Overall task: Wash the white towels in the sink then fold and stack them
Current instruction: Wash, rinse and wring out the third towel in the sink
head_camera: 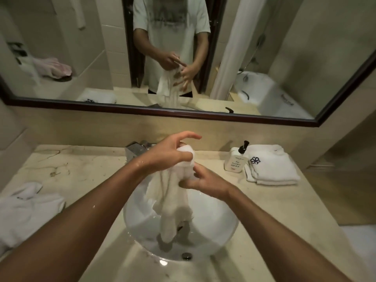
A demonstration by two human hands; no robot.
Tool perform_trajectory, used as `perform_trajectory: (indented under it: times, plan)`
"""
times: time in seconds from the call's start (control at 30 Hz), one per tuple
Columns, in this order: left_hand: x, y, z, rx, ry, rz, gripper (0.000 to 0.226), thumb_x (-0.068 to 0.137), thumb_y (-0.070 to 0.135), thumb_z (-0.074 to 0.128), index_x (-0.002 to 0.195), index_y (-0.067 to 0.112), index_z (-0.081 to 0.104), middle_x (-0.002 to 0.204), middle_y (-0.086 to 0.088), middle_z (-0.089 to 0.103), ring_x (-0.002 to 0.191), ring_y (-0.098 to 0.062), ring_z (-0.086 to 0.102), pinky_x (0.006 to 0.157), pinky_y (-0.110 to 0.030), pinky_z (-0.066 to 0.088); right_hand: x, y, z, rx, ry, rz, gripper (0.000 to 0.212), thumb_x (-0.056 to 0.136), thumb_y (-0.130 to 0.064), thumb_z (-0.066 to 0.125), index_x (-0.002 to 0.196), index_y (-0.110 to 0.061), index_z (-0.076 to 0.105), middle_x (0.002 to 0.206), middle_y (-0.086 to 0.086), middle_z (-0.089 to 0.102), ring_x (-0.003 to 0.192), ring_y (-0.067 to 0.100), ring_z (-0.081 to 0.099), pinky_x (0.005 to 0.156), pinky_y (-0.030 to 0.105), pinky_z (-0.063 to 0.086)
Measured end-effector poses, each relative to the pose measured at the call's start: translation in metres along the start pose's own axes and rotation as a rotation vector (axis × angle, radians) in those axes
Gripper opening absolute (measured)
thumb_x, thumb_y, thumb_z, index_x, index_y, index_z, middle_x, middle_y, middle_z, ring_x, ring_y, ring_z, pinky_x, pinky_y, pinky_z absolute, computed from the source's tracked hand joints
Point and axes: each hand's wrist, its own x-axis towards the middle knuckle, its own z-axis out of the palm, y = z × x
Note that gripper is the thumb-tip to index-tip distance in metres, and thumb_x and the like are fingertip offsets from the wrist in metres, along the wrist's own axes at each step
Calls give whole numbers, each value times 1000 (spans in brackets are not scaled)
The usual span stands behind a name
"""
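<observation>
- left hand [166, 154] raised over the back of the sink [219, 224], thumb and lower fingers pinching the bunched top of a wet white towel [173, 200], index finger stretched forward and free.
- right hand [203, 180] just below and beside it, fingers curled round the same towel a little lower down.
- towel hanging from both hands as a twisted rope, lower end reaching into the basin near the drain.
- round white sink set in a beige marble counter [85, 169], water drops on the rim and on the left forearm.
- faucet [136, 149] behind the left hand, partly hidden.
- folded white towel [272, 169] with a dark flower emblem lying on the counter to the right, touching a white pump bottle [235, 159] on its left side.
- crumpled white towel [26, 208] lying on the counter far left, well apart from the sink.
- dark-framed mirror [183, 112] above the backsplash, reflecting the hands, the towel and a bathtub.
</observation>
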Motion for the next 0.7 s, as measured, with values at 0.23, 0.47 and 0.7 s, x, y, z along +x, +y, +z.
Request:
perform_trajectory:
  times: [0.23,0.47,0.7]
  plan:
    - [2,-8,-6,633,-72,-122,99,68,48,87,150,34,35,128,16,51,113,-10,54,94,-28,48,9,-22,-46,-175,154,-142,17,89,-24,76,82,-28,60,75,-13,59,64,-3,53,59,17,40]
    - [10,-27,-3,703,-11,-180,30,94,16,57,66,28,57,69,9,59,70,-17,58,56,-29,41,17,-38,-57,-529,-141,49,62,72,-57,82,114,-18,58,103,1,65,92,20,63,81,39,55]
    - [10,-14,-4,501,-27,-81,22,96,21,59,78,33,61,81,4,65,79,-21,63,65,-33,43,27,-22,-77,-631,-168,75,28,94,-29,69,93,-1,66,84,11,60,78,23,55,68,31,41]
